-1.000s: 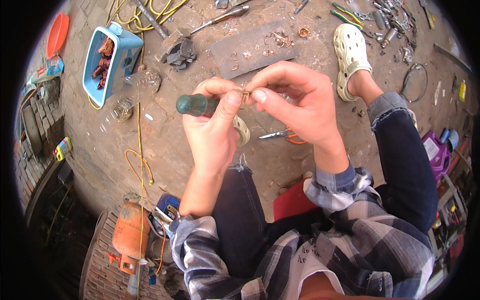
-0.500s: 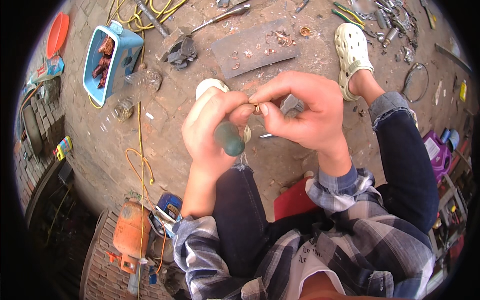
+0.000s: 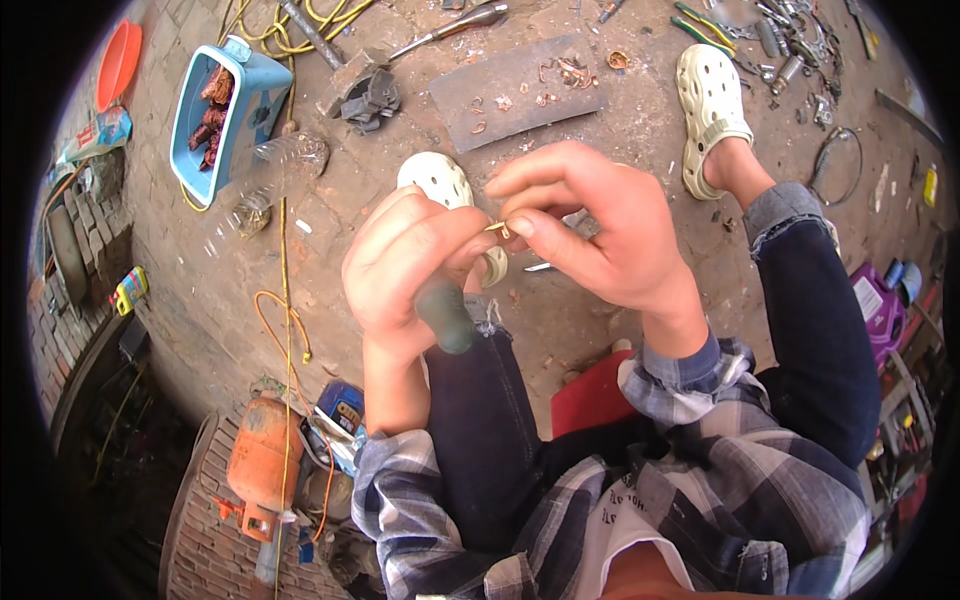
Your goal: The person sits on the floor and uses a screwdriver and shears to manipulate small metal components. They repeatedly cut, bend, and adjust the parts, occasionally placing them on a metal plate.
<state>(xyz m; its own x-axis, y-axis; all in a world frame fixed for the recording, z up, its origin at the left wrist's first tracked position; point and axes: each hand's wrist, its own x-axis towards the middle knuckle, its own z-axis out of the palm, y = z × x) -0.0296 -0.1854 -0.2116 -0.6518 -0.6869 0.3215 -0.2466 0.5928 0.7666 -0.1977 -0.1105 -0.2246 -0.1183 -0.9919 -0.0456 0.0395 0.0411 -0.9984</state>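
Observation:
My left hand [image 3: 405,255] is closed around a tool's dark green handle [image 3: 446,316], which points down toward my knee; the tool's working end is hidden. Between the fingertips of both hands shows a small brass-coloured piece [image 3: 496,227], too small to name more exactly. My right hand [image 3: 610,235] pinches at it with the thumb and a bent finger, while its forefinger stands a little off. Below the right fingers, a pale metal tip [image 3: 538,267] shows; I cannot tell what it belongs to.
Ahead lies a flat metal plate [image 3: 490,125] with copper-coloured scraps. A blue bucket [image 3: 186,180] of reddish pieces and a clear plastic bottle [image 3: 285,165] are left. A screwdriver [image 3: 455,27], green-handled pliers [image 3: 703,28] and loose metal parts [image 3: 790,70] lie far off. An orange gas cylinder [image 3: 262,450] stands lower left.
My left hand has shifted left and slightly down, and the green handle has swung lower. The hands have drawn slightly apart, and more of the brass-coloured piece shows.

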